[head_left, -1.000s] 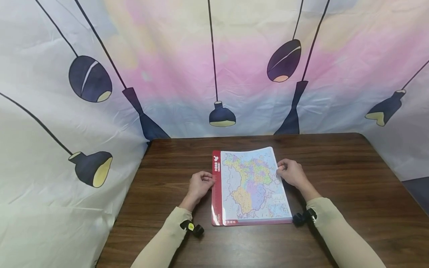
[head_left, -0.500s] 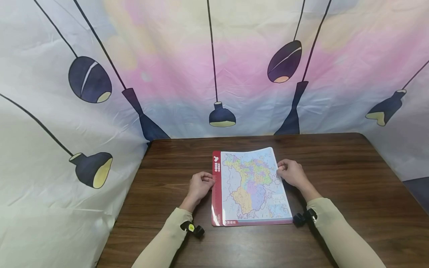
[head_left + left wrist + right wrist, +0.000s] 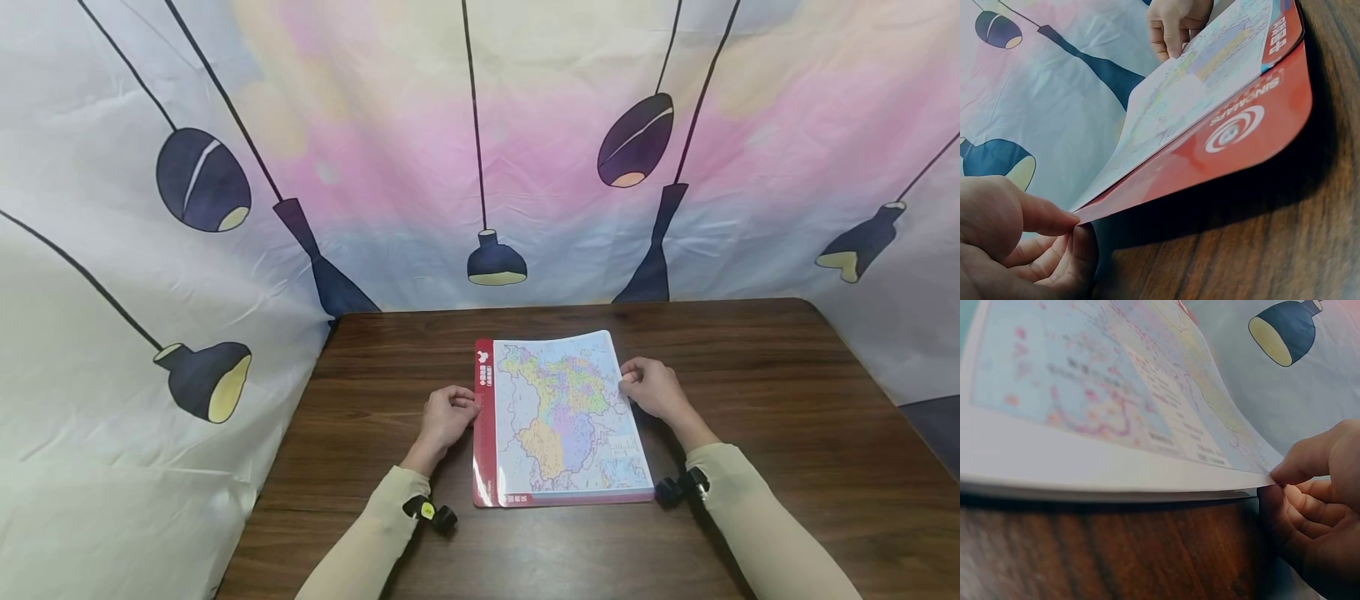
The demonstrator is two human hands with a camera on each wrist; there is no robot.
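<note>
Left hand: your left hand pinches the map book's red cover edge.
Right hand: your right hand pinches its top page's right edge.
Tabletop: the tabletop carries the book.

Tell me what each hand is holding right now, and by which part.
The left hand pinches the map book's red cover at its left edge. The right hand pinches the right edge of the top map page, lifting it slightly.

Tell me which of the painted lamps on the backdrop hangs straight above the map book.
The small bell-shaped lamp in the middle, on a vertical cord directly behind the map book. The other lamps hang slanted, off to the left and right.
</note>
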